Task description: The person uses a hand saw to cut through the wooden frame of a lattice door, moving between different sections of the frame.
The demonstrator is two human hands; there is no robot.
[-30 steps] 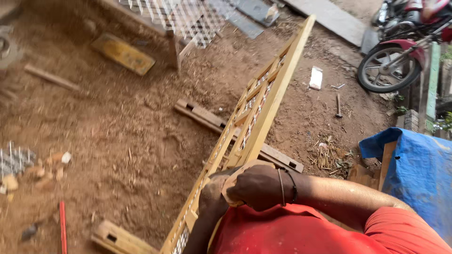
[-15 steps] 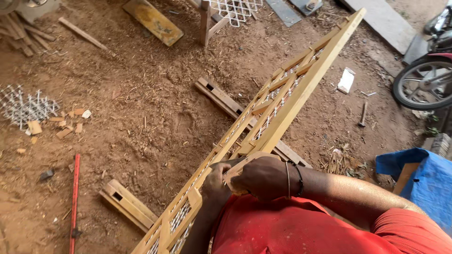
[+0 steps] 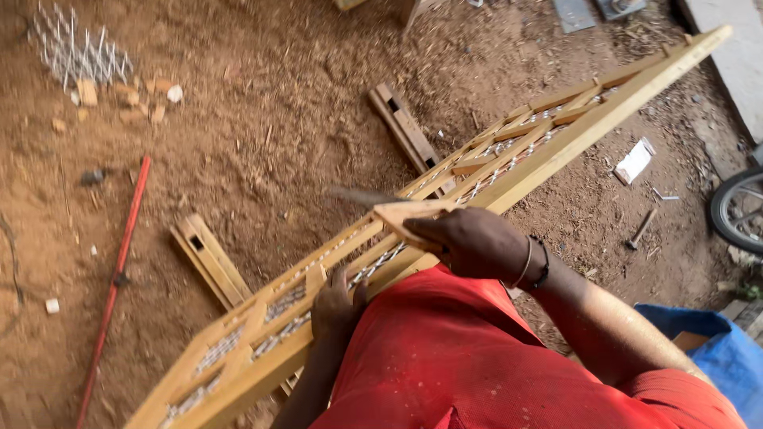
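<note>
A long pale wooden frame (image 3: 556,143) with metal mesh inside its slats runs diagonally from lower left to upper right above the dirt ground. My left hand (image 3: 335,306) grips the frame's near side, fingers pressed on the slats and mesh. My right hand (image 3: 473,242), with bracelets at the wrist, is closed on a flat wooden piece (image 3: 409,214) held on top of the frame; its far end is blurred. My red shirt (image 3: 477,357) fills the lower middle of the view.
Two slotted wooden battens (image 3: 211,258) (image 3: 405,127) lie on the dirt under the frame. A red rod (image 3: 119,270) lies at left, a mesh scrap (image 3: 75,52) with wood bits at top left. A hammer (image 3: 640,230), a tyre (image 3: 739,210) and blue tarp (image 3: 715,349) sit right.
The view has swung right and down, so the ground shifts left. The frame now lies flatter across the view. My right hand has moved up along it with the wooden piece.
</note>
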